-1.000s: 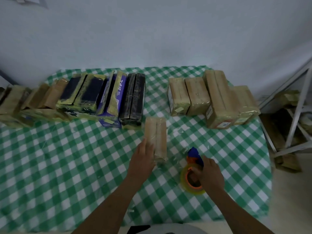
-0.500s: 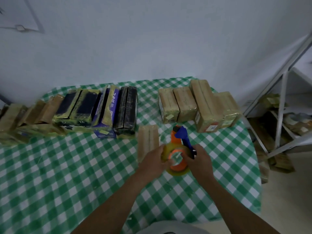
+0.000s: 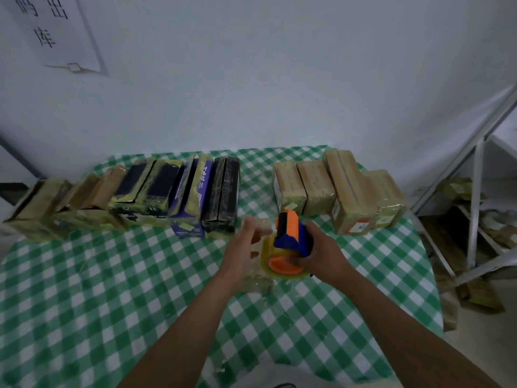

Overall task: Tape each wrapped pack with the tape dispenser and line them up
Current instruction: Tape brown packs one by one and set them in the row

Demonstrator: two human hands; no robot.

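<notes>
My right hand grips the orange and blue tape dispenser with its yellow tape roll, held just above the table. My left hand is right beside the roll with fingers stretched out; motion blur hides whether it touches the tape. A tan wrapped pack lies on the green checked tablecloth under both hands, mostly hidden. Along the back left stands a row of taped packs, dark and purple ones among them. Several brown packs stand at the back right.
A white metal shelf frame with cardboard scraps stands to the right of the table. The wall carries a paper sign. The table's right edge drops off near the brown packs.
My right hand lifted the dispenser off the table and brought it over the tan pack. My left hand left the pack and moved up beside the roll. The view tilted upward.
</notes>
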